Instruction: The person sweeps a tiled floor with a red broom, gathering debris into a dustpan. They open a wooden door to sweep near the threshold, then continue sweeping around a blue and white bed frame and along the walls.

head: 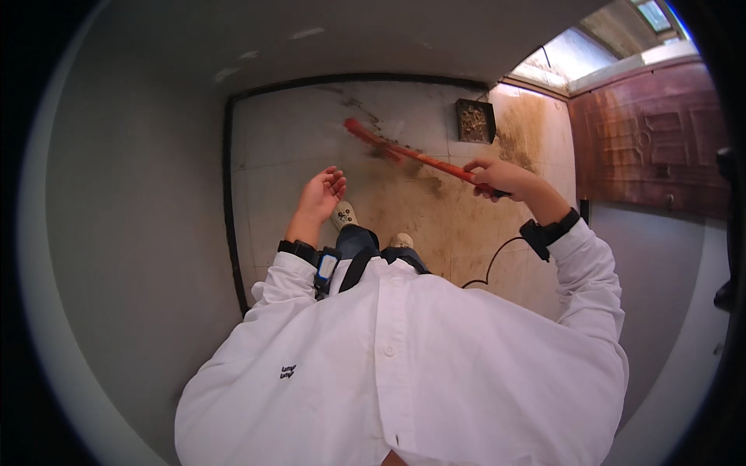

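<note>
My right hand grips the dark end of a long red-orange handle on a broom. The handle slants down and away to the left. Its red head, blurred, is over the tiled floor beside dark dirt. My left hand hangs above the floor near my left shoe, its fingers loosely curled and holding nothing. A dark square tray with brown debris in it sits on the floor by the far wall, beyond the broom handle.
Brown stains mark the pale floor tiles. Grey walls with black skirting enclose the left and far sides. To the right stands a reddish panelled door, beside a bright doorway. A black cable hangs from my right wrist strap.
</note>
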The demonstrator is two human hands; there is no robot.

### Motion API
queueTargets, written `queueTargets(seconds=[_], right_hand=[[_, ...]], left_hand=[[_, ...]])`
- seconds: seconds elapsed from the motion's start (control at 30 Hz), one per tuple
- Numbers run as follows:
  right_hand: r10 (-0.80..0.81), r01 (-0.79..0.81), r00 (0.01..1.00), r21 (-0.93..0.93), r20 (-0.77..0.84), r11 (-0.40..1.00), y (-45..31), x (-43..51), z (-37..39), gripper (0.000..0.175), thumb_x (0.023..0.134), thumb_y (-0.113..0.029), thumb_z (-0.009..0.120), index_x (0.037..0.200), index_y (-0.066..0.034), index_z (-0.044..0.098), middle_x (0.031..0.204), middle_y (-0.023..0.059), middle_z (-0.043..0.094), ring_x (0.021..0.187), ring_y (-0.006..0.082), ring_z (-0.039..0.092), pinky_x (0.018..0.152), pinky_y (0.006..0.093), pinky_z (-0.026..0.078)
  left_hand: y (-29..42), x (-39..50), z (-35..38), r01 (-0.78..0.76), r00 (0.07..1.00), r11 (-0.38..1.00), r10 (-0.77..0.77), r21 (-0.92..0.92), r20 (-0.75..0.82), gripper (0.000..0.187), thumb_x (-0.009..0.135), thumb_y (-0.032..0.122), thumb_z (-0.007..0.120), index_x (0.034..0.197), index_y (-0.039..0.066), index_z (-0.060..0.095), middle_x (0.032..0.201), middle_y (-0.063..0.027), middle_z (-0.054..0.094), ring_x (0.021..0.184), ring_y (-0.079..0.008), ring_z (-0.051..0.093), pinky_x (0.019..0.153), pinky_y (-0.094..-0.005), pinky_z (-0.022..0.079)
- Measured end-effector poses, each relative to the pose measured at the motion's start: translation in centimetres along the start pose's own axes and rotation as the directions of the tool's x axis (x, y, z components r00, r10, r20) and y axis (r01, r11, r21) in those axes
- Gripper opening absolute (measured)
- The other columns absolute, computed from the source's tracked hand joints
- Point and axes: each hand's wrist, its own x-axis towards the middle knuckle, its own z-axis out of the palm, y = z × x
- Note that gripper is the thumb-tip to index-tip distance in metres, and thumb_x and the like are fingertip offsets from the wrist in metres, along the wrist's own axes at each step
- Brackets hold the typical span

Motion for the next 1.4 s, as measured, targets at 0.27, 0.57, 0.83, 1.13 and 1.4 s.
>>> queueTargets(seconds=[0.27,0.57,0.83,1.13,1.4], right_hand=[[-0.151,0.166,0.986,-0.444,0.069,0.88,-13.4,14.6,9.6,0.031,0.081,-0.007,0.045,0.112,-0.002,0.049,0.072,0.0106,0.057,0.055,0.0188,0.057,0.047,0.032,0.047],[-0.306,0.275,0.939,-0.879,0.158,0.389,-11.5,28.0,14.1,0.039,0.084,-0.015,0.046,0.122,-0.0052,0.043,0.088,0.0179,0.063,0.076,0.0302,0.063,0.061,0.0396,0.051],[-0.421,0.073,0.907,-0.976,-0.02,0.204,-2.1,28.7,11.6,0.033,0.092,-0.019,0.039,0.123,-0.0224,0.049,0.08,0.0054,0.066,0.074,0.024,0.065,0.058,0.036,0.05],[-0.36,-0.057,0.926,-0.985,-0.114,0.165,11.7,19.0,-6.6,0.05,0.086,-0.011,0.041,0.129,-0.037,0.042,0.08,0.0077,0.065,0.072,0.0257,0.064,0.056,0.0389,0.049],[-0.22,-0.22,0.94,-0.956,-0.262,0.195,22.5,4.3,-18.3,0.042,0.083,-0.011,0.048,0.12,-0.0291,0.051,0.082,0.011,0.064,0.073,0.029,0.063,0.061,0.0417,0.048]], left_hand=[[11.1,3.8,-5.6,-0.106,0.988,0.991,0.096,-0.079,-0.122,0.022,0.083,0.006,0.045,0.103,0.007,0.053,0.094,-0.0063,0.058,0.086,-0.0186,0.057,0.077,-0.0313,0.048],[12.5,6.7,-6.0,-0.069,0.984,0.993,0.053,-0.092,-0.17,0.021,0.084,0.007,0.047,0.104,0.007,0.053,0.094,-0.0062,0.058,0.085,-0.0185,0.057,0.077,-0.0316,0.048],[9.6,7.5,-4.4,-0.07,0.977,0.997,0.059,-0.045,-0.207,0.021,0.084,0.007,0.047,0.104,0.006,0.053,0.095,-0.0067,0.058,0.085,-0.0188,0.057,0.077,-0.0314,0.048],[2.6,5.6,5.2,-0.017,0.989,0.999,0.012,-0.03,-0.146,0.025,0.083,0.004,0.044,0.107,0.004,0.05,0.096,-0.0082,0.057,0.086,-0.0197,0.056,0.077,-0.0311,0.047],[-2.3,2.0,16.9,-0.054,0.996,0.985,0.065,0.162,-0.06,0.025,0.085,0.006,0.043,0.109,0.004,0.049,0.094,-0.0079,0.057,0.084,-0.0194,0.056,0.075,-0.031,0.048]])
